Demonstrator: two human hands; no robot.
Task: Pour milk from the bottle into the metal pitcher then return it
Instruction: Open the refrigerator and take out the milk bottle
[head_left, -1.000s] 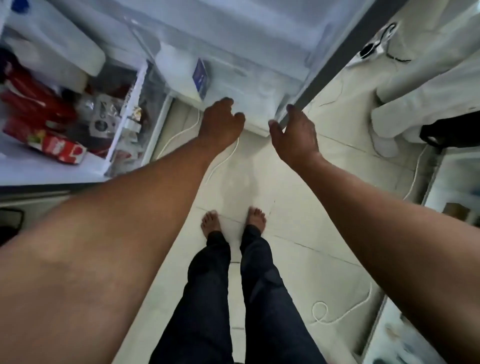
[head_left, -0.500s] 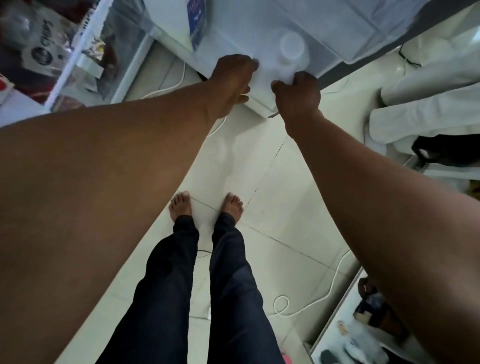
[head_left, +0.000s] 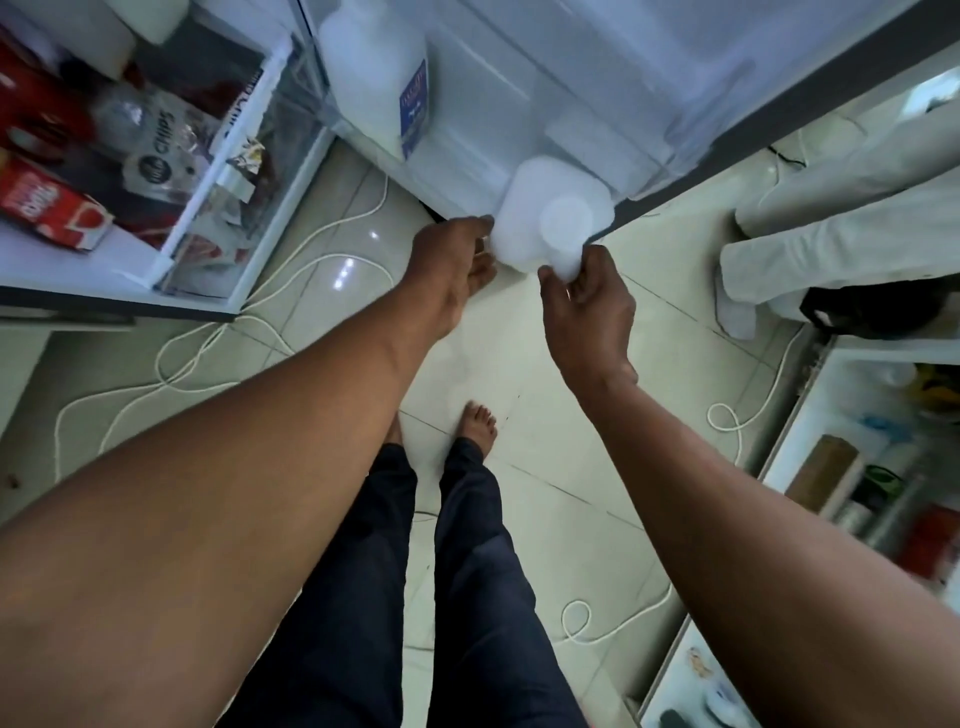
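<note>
A white plastic milk bottle (head_left: 550, 205) with a white cap is seen from above, just outside the lower shelf of the open fridge door (head_left: 524, 104). My left hand (head_left: 457, 265) presses against the bottle's left side. My right hand (head_left: 587, 306) grips its handle on the near right side. A second white bottle (head_left: 374, 78) with a blue label stands in the door shelf further left. No metal pitcher is in view.
The fridge interior (head_left: 156, 156) at left holds a chips bag, red cartons and a clear drawer. White cables (head_left: 260, 322) trail over the tiled floor around my bare feet. White-clad legs of another person (head_left: 831, 239) stand at right. A shelf unit (head_left: 857, 467) sits at lower right.
Both hands closed on the white bottle in the door shelf and drew it out toward me. The camera tilted, bringing more of the fridge interior into view.
</note>
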